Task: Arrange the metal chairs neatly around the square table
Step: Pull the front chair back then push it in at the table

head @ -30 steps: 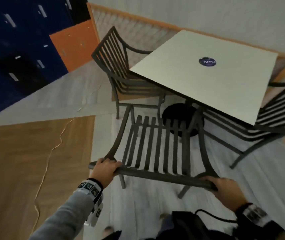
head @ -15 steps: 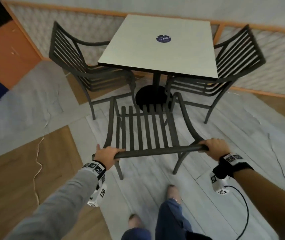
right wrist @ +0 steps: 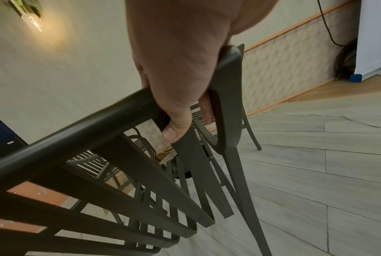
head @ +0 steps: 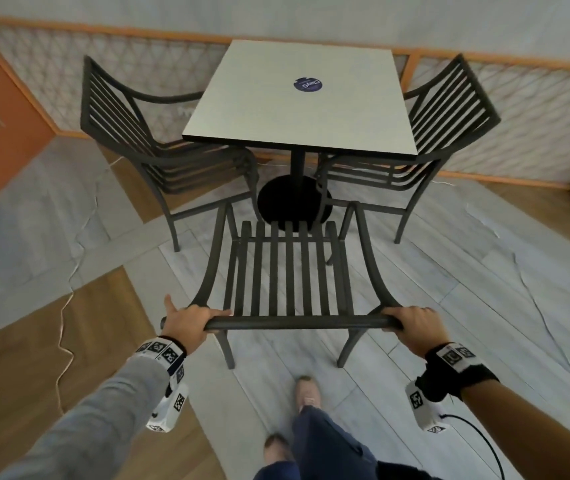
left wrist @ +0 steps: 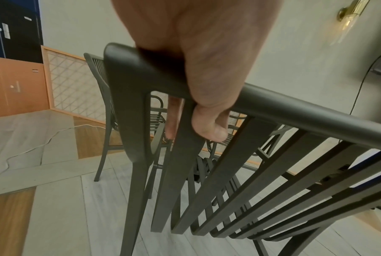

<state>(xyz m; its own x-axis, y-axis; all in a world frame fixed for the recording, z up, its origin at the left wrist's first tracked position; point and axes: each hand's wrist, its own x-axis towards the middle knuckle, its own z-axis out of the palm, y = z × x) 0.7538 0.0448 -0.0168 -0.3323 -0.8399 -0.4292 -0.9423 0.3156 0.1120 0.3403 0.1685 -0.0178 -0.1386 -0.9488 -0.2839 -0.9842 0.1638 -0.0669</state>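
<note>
A dark slatted metal chair (head: 290, 271) stands in front of me, its seat facing the near side of the square pale-topped table (head: 304, 98). My left hand (head: 186, 318) grips the left end of its top rail (left wrist: 294, 110), fingers curled under the bar (left wrist: 209, 128). My right hand (head: 411, 323) grips the right end of the rail (right wrist: 75, 136), thumb wrapped round it. A second chair (head: 159, 147) sits at the table's left side and a third chair (head: 425, 140) at its right, both tucked partly under the top.
The table's black round base (head: 294, 202) lies just beyond the held chair's front. A low lattice panel (head: 518, 109) runs along the back wall. A thin cable (head: 65, 327) trails over the floor at left. My feet (head: 306, 393) are right behind the chair.
The view has swung round from the table's corner to face its near side squarely. The held chair now lines up with that side, closer to the base. Both hands keep their grip.
</note>
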